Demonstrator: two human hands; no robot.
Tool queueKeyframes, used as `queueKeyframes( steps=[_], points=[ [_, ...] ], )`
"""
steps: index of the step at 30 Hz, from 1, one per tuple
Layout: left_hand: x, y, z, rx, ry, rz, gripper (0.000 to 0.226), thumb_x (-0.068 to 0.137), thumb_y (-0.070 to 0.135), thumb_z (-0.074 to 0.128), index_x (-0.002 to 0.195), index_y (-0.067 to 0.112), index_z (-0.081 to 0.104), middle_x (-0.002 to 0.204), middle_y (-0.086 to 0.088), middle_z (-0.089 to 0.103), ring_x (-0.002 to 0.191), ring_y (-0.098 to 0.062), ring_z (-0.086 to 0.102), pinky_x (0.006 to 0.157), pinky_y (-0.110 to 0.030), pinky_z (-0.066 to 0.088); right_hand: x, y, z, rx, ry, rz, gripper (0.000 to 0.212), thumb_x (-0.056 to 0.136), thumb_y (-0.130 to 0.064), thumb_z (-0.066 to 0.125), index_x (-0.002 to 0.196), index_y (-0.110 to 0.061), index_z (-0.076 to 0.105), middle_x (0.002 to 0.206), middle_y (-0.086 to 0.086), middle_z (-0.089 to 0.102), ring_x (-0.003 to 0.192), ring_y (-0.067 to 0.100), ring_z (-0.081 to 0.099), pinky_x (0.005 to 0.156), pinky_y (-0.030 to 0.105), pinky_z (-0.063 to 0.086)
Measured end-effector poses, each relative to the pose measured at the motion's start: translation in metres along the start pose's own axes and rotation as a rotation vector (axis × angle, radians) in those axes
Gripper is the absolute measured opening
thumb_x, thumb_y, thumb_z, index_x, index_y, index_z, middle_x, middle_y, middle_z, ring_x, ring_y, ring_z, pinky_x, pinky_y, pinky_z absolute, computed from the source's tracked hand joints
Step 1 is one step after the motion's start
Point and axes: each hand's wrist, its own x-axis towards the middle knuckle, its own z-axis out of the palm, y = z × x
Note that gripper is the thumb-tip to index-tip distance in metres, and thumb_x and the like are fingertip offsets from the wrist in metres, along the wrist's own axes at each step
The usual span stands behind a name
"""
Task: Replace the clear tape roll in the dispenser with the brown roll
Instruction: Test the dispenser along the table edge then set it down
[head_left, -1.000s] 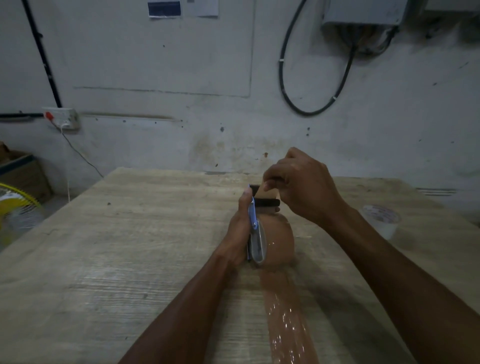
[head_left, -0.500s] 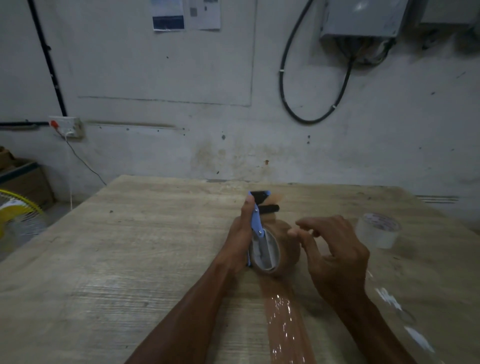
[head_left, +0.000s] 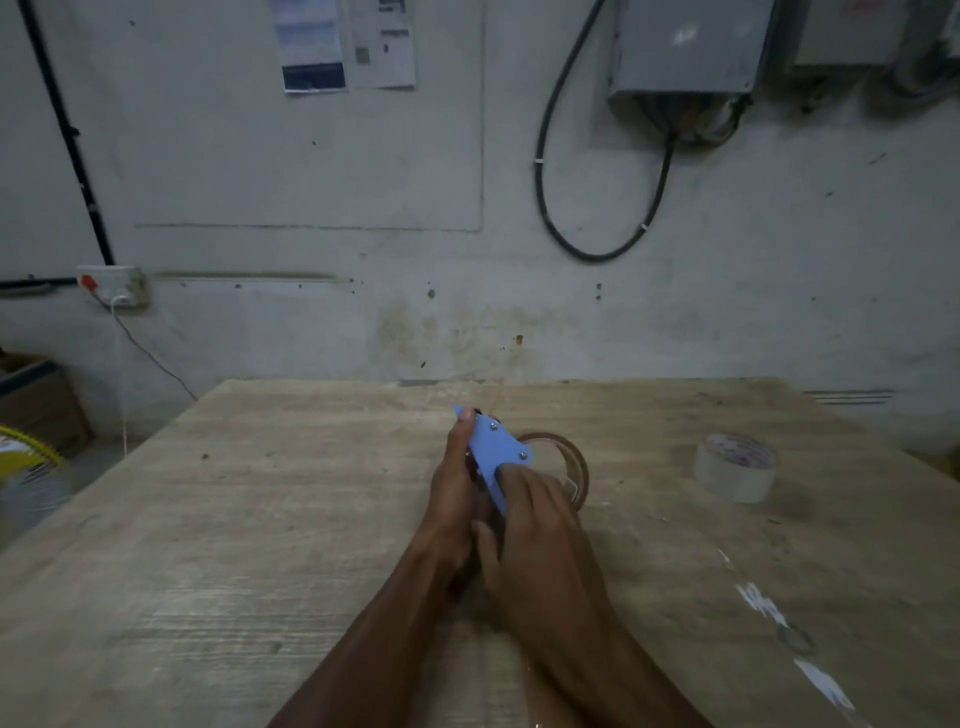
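The blue tape dispenser (head_left: 496, 457) is held over the middle of the wooden table (head_left: 260, 519), tilted with its flat blue side plate facing up. My left hand (head_left: 457, 499) grips it from the left, thumb on the front tip. My right hand (head_left: 530, 525) lies over its rear part, fingers on the blue plate. The brown tape roll (head_left: 569, 462) sits in the dispenser, its rim showing on the right. The clear tape roll (head_left: 737, 467) lies flat on the table at the right, apart from both hands.
Shiny strips of tape (head_left: 795, 644) lie stuck on the table at the lower right. A yellow fan (head_left: 26, 467) and a cardboard box (head_left: 36, 405) stand past the table's left edge. The wall with a hanging black cable (head_left: 597, 249) is behind.
My right hand came down from the dispenser's front onto its rear part. The dispenser tipped over so its blue plate faces up. The long brown strip toward me is no longer visible.
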Motion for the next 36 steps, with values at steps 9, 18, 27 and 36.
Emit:
queueKeyframes(
  steps=[9,18,27,36],
  points=[
    [-0.001,0.0,0.002,0.014,0.085,0.109,0.072,0.067,0.054,0.082,0.115,0.005,0.062,0.107,-0.019,0.074,0.095,-0.039,0.072,0.09,-0.058,0.055,0.029,0.012,-0.005,0.163,-0.149,0.298,0.036,0.096,-0.04,0.055,0.125,-0.019,0.053,0.123,-0.001,0.061,0.107,0.011,0.058,0.085,0.017,0.044],
    [-0.016,0.014,0.005,0.2,0.089,0.226,0.057,0.091,0.056,0.054,0.107,0.004,0.071,0.097,-0.009,0.077,0.095,-0.025,0.073,0.092,-0.042,0.052,0.037,0.031,-0.028,0.728,-0.025,0.508,0.027,0.089,-0.044,0.065,0.092,-0.018,0.069,0.085,-0.004,0.072,0.075,0.009,0.068,0.062,0.024,0.055],
    [-0.021,0.108,0.041,0.63,-0.248,-0.16,0.05,0.08,0.055,0.075,0.097,0.008,0.07,0.095,-0.011,0.071,0.088,-0.027,0.069,0.085,-0.039,0.058,0.007,0.036,-0.068,1.027,-0.036,0.562,0.022,0.084,-0.038,0.072,0.084,-0.017,0.076,0.082,0.007,0.076,0.076,0.026,0.071,0.065,0.038,0.052],
    [-0.038,0.119,0.076,0.922,-0.252,-0.052,0.012,0.089,0.013,0.066,0.095,0.008,0.075,0.08,-0.001,0.07,0.063,-0.006,0.064,0.061,-0.019,0.056,-0.012,0.029,-0.108,1.059,-0.058,0.555,0.033,0.08,-0.035,0.075,0.082,-0.002,0.074,0.074,0.007,0.073,0.066,0.019,0.065,0.064,0.033,0.047]
  ],
)
